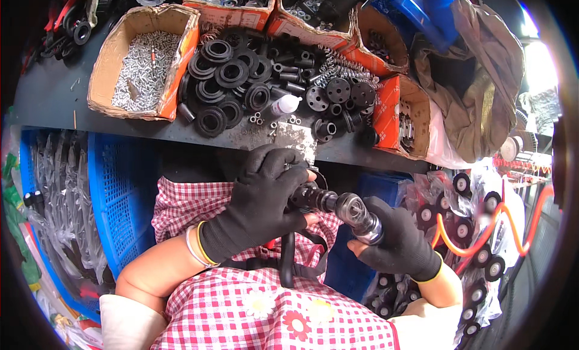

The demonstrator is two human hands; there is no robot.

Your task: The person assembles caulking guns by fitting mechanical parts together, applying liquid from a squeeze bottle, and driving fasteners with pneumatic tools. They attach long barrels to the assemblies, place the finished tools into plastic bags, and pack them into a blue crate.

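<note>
My right hand (401,241), in a black glove with bare fingertips, is wrapped round a silver air ratchet wrench (354,212). The tool's head points left and meets a dark, round-ended part (307,196). Fingers of my left hand (265,190), gloved the same way, curl over that part at the bench's front edge. The glove hides most of the part, so its full shape cannot be made out. Just below my left hand hangs a black rod-like handle (287,262), in front of the checked apron (229,302).
Black rings (232,73), springs (338,69) and a small white bottle (286,104) lie on the bench. Cardboard boxes (99,78) of screws and small parts stand around them. Blue crates (123,193) flank me. Small wheels (463,229) and an orange coiled hose (464,251) are at right.
</note>
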